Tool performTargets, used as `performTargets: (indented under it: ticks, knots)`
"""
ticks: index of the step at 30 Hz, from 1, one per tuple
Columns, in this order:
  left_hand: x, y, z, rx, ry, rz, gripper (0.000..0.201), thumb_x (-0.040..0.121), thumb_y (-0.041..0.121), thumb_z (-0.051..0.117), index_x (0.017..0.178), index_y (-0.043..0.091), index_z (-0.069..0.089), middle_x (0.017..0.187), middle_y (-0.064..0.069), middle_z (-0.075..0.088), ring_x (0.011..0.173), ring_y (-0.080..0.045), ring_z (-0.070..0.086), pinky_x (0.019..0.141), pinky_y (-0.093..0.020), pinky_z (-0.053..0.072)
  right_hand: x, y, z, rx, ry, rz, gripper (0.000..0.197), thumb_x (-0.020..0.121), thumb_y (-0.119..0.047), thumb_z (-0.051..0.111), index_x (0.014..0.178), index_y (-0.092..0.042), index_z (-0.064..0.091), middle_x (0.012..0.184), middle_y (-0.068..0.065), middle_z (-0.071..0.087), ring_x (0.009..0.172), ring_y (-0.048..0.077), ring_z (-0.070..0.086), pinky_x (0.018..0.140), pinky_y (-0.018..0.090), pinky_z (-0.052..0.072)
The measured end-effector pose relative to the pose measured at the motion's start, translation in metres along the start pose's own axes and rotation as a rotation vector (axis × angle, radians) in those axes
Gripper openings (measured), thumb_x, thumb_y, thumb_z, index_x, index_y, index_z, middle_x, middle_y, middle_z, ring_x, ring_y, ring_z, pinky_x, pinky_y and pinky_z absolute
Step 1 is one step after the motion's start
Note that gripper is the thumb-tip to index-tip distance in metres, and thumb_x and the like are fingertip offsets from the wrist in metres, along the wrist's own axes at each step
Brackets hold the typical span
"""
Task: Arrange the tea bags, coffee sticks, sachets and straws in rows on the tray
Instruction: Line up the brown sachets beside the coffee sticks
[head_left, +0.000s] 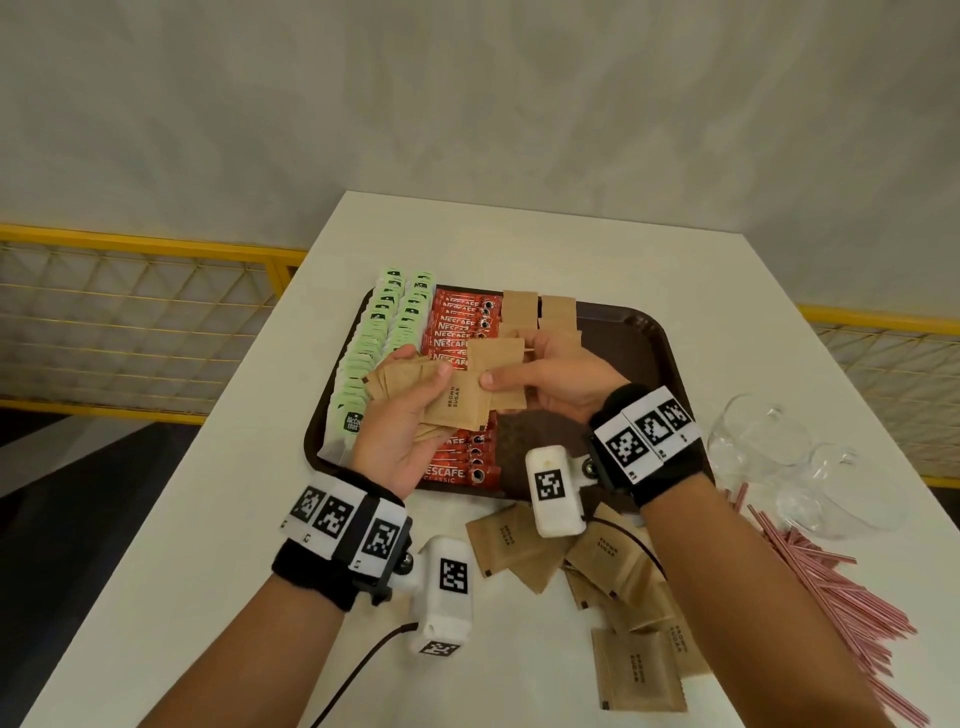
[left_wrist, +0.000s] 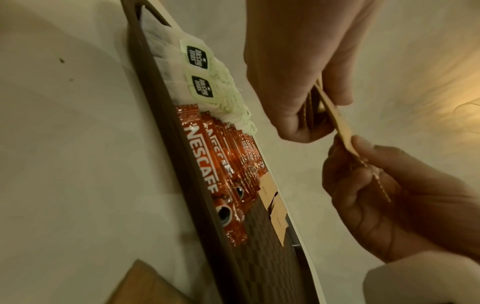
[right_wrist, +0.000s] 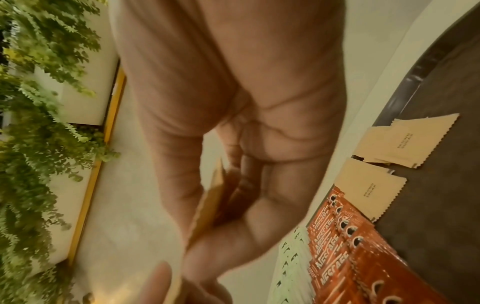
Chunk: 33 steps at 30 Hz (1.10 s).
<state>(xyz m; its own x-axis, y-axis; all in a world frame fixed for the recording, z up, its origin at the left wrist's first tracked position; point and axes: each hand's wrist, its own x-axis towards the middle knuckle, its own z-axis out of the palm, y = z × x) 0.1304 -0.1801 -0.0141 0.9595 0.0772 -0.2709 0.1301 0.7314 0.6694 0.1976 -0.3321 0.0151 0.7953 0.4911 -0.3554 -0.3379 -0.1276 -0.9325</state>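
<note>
A brown tray (head_left: 639, 353) holds two rows of green tea bags (head_left: 374, 332), a row of red coffee sticks (head_left: 457, 317) and some brown sugar sachets (head_left: 540, 309) at its far middle. Above the tray, my left hand (head_left: 423, 364) grips a fanned stack of sachets (head_left: 452, 405). My right hand (head_left: 511, 364) pinches one sachet (head_left: 496, 353) at the stack's right edge. In the left wrist view, the right hand (left_wrist: 345, 148) pinches the end of a sachet (left_wrist: 340, 125) that sticks out of the left hand (left_wrist: 317, 115). The right wrist view shows a sachet (right_wrist: 210, 205) held edge-on.
Loose sachets (head_left: 613, 561) lie on the white table in front of the tray. A heap of pink striped straws (head_left: 841, 587) lies at the right, beside clear glass cups (head_left: 763, 431). The tray's right part is bare. A yellow railing (head_left: 145, 244) runs behind the table's left edge.
</note>
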Motion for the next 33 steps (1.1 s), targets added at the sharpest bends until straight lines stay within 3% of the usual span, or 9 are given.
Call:
performTargets:
  ticks: [3,5,8,11,15,20,26,29,33]
  knots:
    - [-0.003,0.000,0.001,-0.023,-0.039,0.000,0.030,0.085,-0.001,0.055,0.096,0.027,0.051,0.103,-0.006,0.068,0.093,-0.022,0.066,0.061,-0.032,0.057,-0.004,0.008,0.001,0.164,0.118,-0.050,0.050,0.081,0.006,0.063,0.128,0.000,0.046,0.121,0.017,0.060,0.097,0.025,0.064,0.067,0.030,0.059]
    - [-0.004,-0.002,0.001,-0.010,-0.044,0.019,0.036,0.084,-0.007,0.054,0.099,0.025,0.051,0.111,-0.008,0.065,0.099,-0.026,0.063,0.061,-0.031,0.058,-0.009,0.013,0.000,0.193,0.128,-0.050,0.048,0.082,0.004,0.063,0.127,-0.001,0.047,0.121,0.017,0.060,0.098,0.024,0.065,0.066,0.030,0.059]
    - [0.000,0.001,0.000,-0.001,-0.020,0.052,0.040,0.082,-0.011,0.055,0.105,0.022,0.050,0.122,-0.014,0.058,0.112,-0.033,0.058,0.071,-0.038,0.058,-0.020,0.013,-0.005,0.110,0.070,-0.043,0.035,0.083,0.001,0.060,0.117,-0.006,0.055,0.106,0.008,0.067,0.091,0.018,0.068,0.065,0.027,0.058]
    - [0.003,0.009,-0.001,0.082,-0.031,0.054,0.045,0.076,-0.012,0.059,0.104,0.023,0.052,0.110,-0.011,0.062,0.107,-0.030,0.060,0.071,-0.037,0.057,-0.032,0.002,-0.018,0.140,0.048,-0.089,0.030,0.078,-0.004,0.061,0.108,-0.010,0.060,0.094,0.003,0.071,0.079,0.013,0.070,0.060,0.021,0.056]
    - [0.001,0.011,0.002,0.201,-0.119,-0.017,0.048,0.065,-0.005,0.065,0.102,0.024,0.056,0.111,-0.010,0.064,0.103,-0.028,0.062,0.069,-0.040,0.058,-0.031,-0.009,-0.012,0.013,-0.076,-0.052,0.030,0.080,-0.002,0.060,0.109,-0.009,0.062,0.095,0.002,0.070,0.081,0.012,0.069,0.064,0.021,0.057]
    - [-0.002,0.006,0.001,0.185,-0.161,-0.049,0.031,0.079,0.000,0.059,0.098,0.025,0.056,0.100,-0.006,0.070,0.090,-0.023,0.068,0.071,-0.042,0.056,-0.020,0.006,-0.003,-0.032,-0.072,0.003,0.028,0.082,0.000,0.061,0.109,-0.007,0.062,0.098,0.003,0.070,0.089,0.016,0.068,0.072,0.029,0.058]
    - [-0.004,0.010,-0.010,-0.009,-0.076,-0.037,0.013,0.085,0.011,0.058,0.091,0.023,0.056,0.089,-0.009,0.062,0.070,-0.018,0.061,0.053,-0.026,0.051,0.002,-0.002,-0.052,0.033,0.407,0.042,0.027,0.083,0.000,0.064,0.110,0.000,0.060,0.107,0.012,0.067,0.097,0.024,0.065,0.072,0.029,0.058]
    - [-0.005,0.010,-0.010,-0.019,-0.096,-0.035,0.015,0.081,0.012,0.060,0.091,0.023,0.056,0.087,-0.008,0.063,0.069,-0.018,0.061,0.053,-0.026,0.052,0.024,-0.003,-0.067,-0.080,0.445,0.174,0.022,0.082,-0.001,0.066,0.104,-0.002,0.062,0.110,0.014,0.066,0.094,0.024,0.065,0.072,0.032,0.057]
    - [-0.003,0.010,-0.010,-0.023,-0.097,-0.044,0.018,0.082,0.010,0.060,0.092,0.024,0.056,0.089,-0.008,0.062,0.070,-0.018,0.061,0.054,-0.025,0.052,0.046,-0.001,-0.067,-0.252,0.503,0.274,0.050,0.072,-0.004,0.077,0.118,0.000,0.057,0.114,0.013,0.063,0.100,0.028,0.063,0.081,0.043,0.056]
